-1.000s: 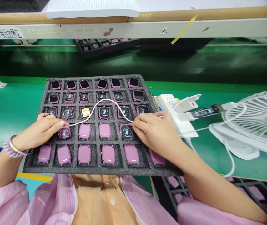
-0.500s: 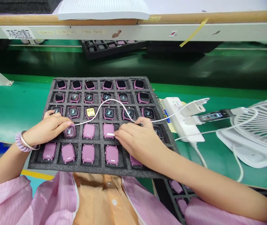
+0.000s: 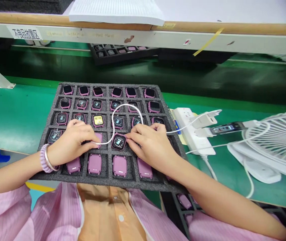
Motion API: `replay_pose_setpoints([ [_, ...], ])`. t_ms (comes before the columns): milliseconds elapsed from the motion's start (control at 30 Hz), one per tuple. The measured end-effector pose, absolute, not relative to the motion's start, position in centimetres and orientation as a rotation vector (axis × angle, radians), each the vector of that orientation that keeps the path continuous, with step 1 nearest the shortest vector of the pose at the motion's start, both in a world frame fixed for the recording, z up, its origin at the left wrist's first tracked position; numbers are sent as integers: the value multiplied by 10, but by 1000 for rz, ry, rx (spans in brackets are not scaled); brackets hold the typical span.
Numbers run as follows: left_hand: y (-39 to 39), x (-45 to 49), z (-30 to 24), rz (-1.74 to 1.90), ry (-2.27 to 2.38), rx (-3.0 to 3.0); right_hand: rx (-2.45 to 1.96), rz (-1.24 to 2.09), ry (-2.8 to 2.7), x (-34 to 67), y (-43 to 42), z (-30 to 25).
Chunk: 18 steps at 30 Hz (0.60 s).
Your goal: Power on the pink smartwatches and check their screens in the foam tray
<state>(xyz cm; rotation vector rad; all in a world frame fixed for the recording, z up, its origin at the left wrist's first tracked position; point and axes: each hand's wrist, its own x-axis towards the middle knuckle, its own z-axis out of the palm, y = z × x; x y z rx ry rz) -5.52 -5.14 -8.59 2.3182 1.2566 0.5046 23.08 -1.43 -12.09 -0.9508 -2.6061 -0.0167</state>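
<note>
A grey foam tray [image 3: 65, 177] holds rows of purple smartwatch bodies without straps, some screen up and others back up. My left hand [image 3: 76, 137] lies over the fourth row, thumb and fingertips closed on a white charging cable [image 3: 113, 122]; its tip is hidden. A purple watch lying back up [image 3: 99, 136] is partly under those fingertips. My right hand [image 3: 149, 142] pinches the right edge of a watch with a lit dial [image 3: 119, 142], screen up and slightly tilted in its compartment. The cable loops above the tray and passes behind the right hand.
To the right stand a white power strip [image 3: 192, 130] with chargers, a small plug-in meter [image 3: 224, 128] and a white fan [image 3: 281, 144]. A shelf edge [image 3: 143, 35] crosses above. Another watch tray [image 3: 123, 55] sits behind; one more [image 3: 175, 214] is below right.
My left hand has moved right with the cable, away from the lit watch in the leftmost compartments. The watch at my right hand was back up and now shows its lit screen.
</note>
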Motion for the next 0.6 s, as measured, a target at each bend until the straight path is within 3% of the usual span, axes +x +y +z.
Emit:
replay_pose_setpoints([
  [300, -47, -41, -81, 138, 1257, 2888, -1016, -55, -2647, 230, -17, -121],
  [467, -38, -44, -84, 308, 1382, 2531, -1005, -80, -2632, 229, -18, -122],
  [600, -33, -50, -92, 246, 1328, 2258, -1015, -66, -2640, 229, -18, -123],
])
